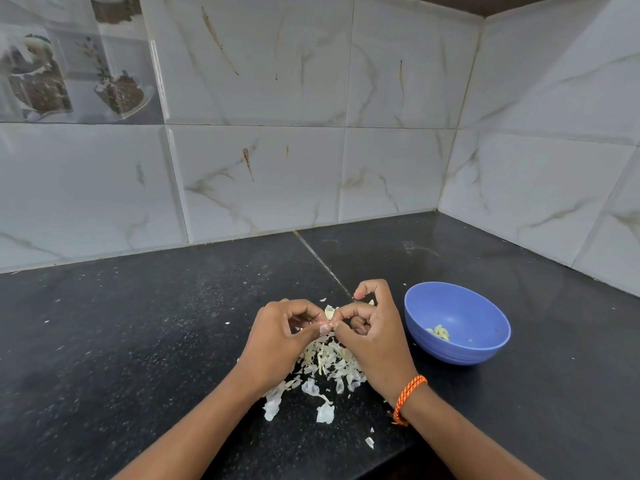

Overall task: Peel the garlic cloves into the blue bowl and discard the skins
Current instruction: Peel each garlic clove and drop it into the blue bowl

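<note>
Both hands meet fingertip to fingertip, the left hand [280, 332] and right hand [372, 336] pinching one garlic clove [329, 312], seemingly still partly skinned. Beneath them lies a heap of skins [325, 367] on the black counter [138, 341]. Just right stands the blue bowl [457, 323], holding peeled cloves [440, 332].

Both forearms are bare, with no sleeves showing anywhere up to the picture's lower edge. The right hand [375, 336] has a braided orange-and-black thread wristband [408, 396] tied round its wrist, well back from the fingers [356, 311], with a frayed knotted tail hanging at the inner side. The left hand [277, 337] wears nothing, and its fingernails are short and plain.
</note>
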The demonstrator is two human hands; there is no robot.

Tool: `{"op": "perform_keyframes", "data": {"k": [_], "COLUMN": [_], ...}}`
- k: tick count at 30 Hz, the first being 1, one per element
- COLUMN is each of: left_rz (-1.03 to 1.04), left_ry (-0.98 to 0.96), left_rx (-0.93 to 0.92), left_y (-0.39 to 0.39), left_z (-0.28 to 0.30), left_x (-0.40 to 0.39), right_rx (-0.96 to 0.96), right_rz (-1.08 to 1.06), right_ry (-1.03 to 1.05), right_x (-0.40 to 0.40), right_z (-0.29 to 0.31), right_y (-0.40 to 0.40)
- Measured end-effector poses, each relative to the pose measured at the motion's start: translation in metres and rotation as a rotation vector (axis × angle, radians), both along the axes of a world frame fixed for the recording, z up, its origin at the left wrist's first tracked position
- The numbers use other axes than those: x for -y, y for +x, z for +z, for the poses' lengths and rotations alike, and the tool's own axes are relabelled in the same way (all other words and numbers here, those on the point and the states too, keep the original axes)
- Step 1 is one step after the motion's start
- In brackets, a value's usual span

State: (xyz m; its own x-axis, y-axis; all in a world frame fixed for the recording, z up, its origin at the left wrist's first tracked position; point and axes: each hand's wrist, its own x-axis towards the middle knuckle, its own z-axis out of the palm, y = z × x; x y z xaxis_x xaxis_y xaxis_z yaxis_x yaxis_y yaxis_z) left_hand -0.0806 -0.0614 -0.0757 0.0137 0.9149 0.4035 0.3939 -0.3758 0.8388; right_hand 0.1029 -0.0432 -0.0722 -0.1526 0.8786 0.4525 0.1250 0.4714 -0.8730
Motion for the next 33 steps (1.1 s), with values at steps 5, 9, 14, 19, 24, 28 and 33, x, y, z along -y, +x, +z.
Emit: {"op": "perform_keyframes", "data": {"k": [5,9,14,19,24,28,33], "left_rz": [-0.052,-0.091,-0.018,0.036,0.068,0.054,0.002], "left_ry": [-0.020,-0.029,-0.008,0.009,0.044,0.046,0.076], "left_rx": [0.035,0.143,0.196,0.087,0.015,0.028,0.031], "left_y": [-0.001,0.002,0.001,0.001,0.001,0.002,0.004], "left_z": [0.001,0.007,0.011,0.007,0.003,0.002,0.002], "left_x": [0.002,0.006,0.005,0.003,0.000,-0.001,0.001], "right_rx": [-0.115,-0.124,-0.026,0.145,0.208,0.175,0.098], "right_rz": [0.067,0.105,0.028,-0.049,-0.041,-0.004,0.003], "right_ry": [-0.101,-0.153,-0.063,0.055,0.118,0.103,0.091], "right_x": [0.003,0.003,-0.001,-0.002,-0.003,-0.002,0.003], "right_z": [0.001,0.008,0.015,0.008,0.007,0.009,0.010], "right_y": [-0.002,0.002,0.012,0.012,0.009,0.009,0.004]}}
